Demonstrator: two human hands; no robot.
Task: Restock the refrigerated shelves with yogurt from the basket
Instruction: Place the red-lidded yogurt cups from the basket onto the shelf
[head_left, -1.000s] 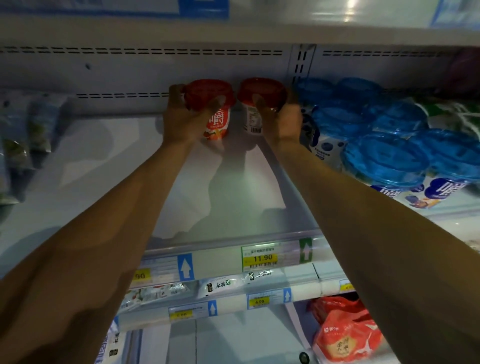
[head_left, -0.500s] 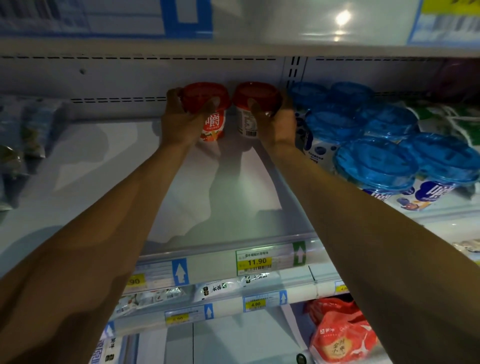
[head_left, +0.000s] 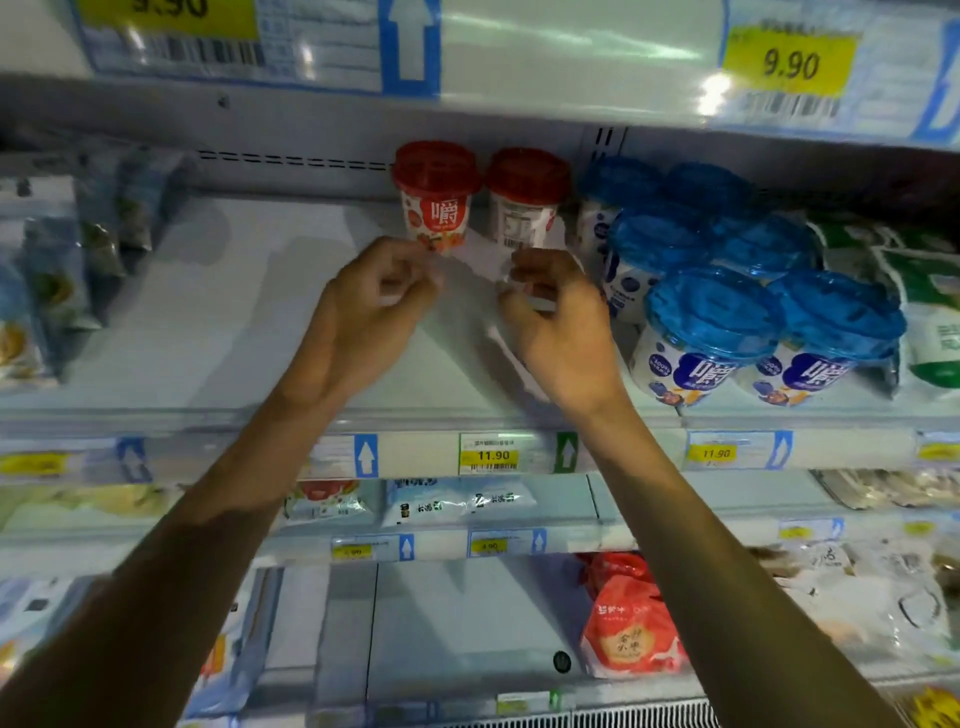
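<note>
1. We see two round white plastic cups w/ red lids standing upright at the back of the white refrigerated shelf (head_left: 208, 322), near the rear wall. The left red-lidded yogurt cup (head_left: 436, 202) faces us w/ its red label. The right red-lidded yogurt cup (head_left: 524, 208) shows a barcode side.
2. The pair stand side by side, v. close; we can't tell if they touch.
3. Our L hand (head_left: 374, 306) sits in front of and below the left cup, fingers loosely curled, nothing in them. Its fingertips (head_left: 395, 257) reach the cup's base in view; contact or not, can't tell.
4. Our R hand (head_left: 556, 322) sits in front of the right cup, also loosely curled, released, grasping nothing. Fingertips are blurred.
5. Just right of the red pair, same shelf: round white yogurt tubs w/ blue lids (head_left: 711, 332), in rows from the back to the front edge.
6. Far right: green-and-white flat packs (head_left: 930, 322). Far left: clear bagged goods (head_left: 62, 270).
7. On the shelf-edge strip, betw. our forearms: a yellow 11.90 price tag (head_left: 491, 455). The shelf above carries a yellow 9.90 price tag (head_left: 789, 62).
8. Next shelf down: white pouches (head_left: 457, 501). Lower still: a red printed bag (head_left: 628, 623).
</note>
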